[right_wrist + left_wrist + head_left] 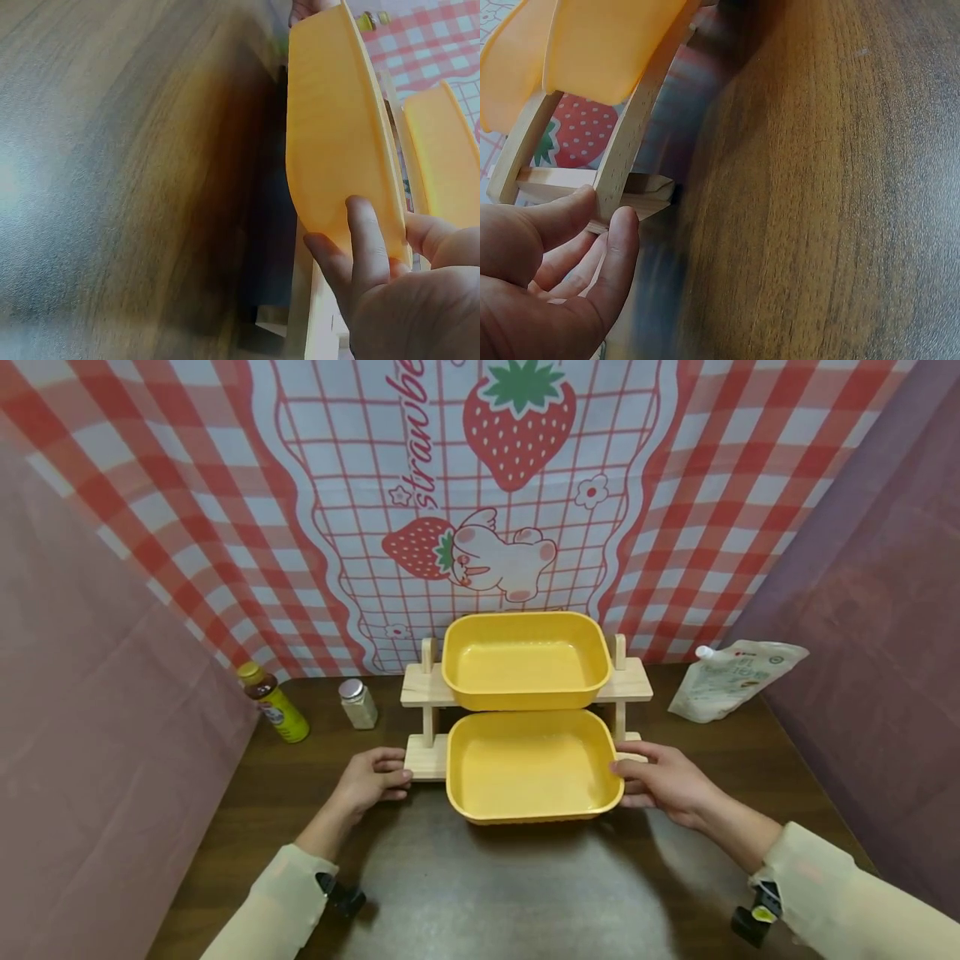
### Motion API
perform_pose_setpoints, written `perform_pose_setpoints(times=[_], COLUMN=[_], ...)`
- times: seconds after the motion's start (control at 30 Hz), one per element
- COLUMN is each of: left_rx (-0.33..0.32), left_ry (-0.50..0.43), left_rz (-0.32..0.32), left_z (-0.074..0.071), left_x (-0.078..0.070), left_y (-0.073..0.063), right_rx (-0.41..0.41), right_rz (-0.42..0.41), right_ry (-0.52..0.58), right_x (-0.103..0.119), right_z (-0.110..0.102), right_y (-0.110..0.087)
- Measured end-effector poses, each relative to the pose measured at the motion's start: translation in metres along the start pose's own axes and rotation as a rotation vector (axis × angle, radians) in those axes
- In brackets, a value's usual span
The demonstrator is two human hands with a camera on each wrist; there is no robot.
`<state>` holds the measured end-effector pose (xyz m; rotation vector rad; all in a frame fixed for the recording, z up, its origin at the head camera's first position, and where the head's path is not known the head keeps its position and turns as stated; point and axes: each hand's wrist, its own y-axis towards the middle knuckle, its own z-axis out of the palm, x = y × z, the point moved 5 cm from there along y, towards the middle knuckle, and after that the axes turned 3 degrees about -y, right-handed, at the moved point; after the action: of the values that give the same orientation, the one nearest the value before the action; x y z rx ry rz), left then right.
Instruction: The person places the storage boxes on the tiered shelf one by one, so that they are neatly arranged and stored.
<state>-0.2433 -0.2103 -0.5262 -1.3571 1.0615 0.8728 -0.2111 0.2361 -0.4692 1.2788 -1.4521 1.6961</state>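
Note:
A two-tier wooden rack (428,758) stands against the cloth backdrop, with a yellow bin on each tier. My left hand (375,778) pinches the left end of its lower board (622,142) between thumb and fingers. At the other side, my right hand (667,783) holds the right end of the lower yellow bin (534,768), its thumb at the rim and fingers against the outer wall (330,127). Behind and higher sits the upper yellow bin (525,668). Nothing lies inside either bin.
To the left stand a yellow-capped bottle (276,703) and a small lidded jar (358,704). A white spouted pouch (735,681) is at the back right. Pink cloth walls (97,710) flank the brown wooden table (480,902), and a strawberry-print checkered cloth (360,568) hangs behind.

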Motion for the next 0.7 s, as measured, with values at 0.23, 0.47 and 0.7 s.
perform_pose_setpoints(times=[0.23,0.47,0.7], left_rx=[0.010,0.016,0.012], left_ry=[-0.005,-0.010,0.000], left_rz=[0.006,0.005,0.011], left_z=[-0.0003,0.0018,0.0015], left_x=[-0.0022,-0.0040,-0.0045], left_y=[-0.0016,-0.0029,-0.0003], right_rx=[-0.032,-0.046,-0.042], right_rz=[-0.005,0.002,0.053], right_ry=[0.031,0.046,0.002], right_x=[0.0026,0.0062,0.0061], right_z=[0.0055,0.0092,0.0084], right_y=[0.0052,0.0071,0.0051])
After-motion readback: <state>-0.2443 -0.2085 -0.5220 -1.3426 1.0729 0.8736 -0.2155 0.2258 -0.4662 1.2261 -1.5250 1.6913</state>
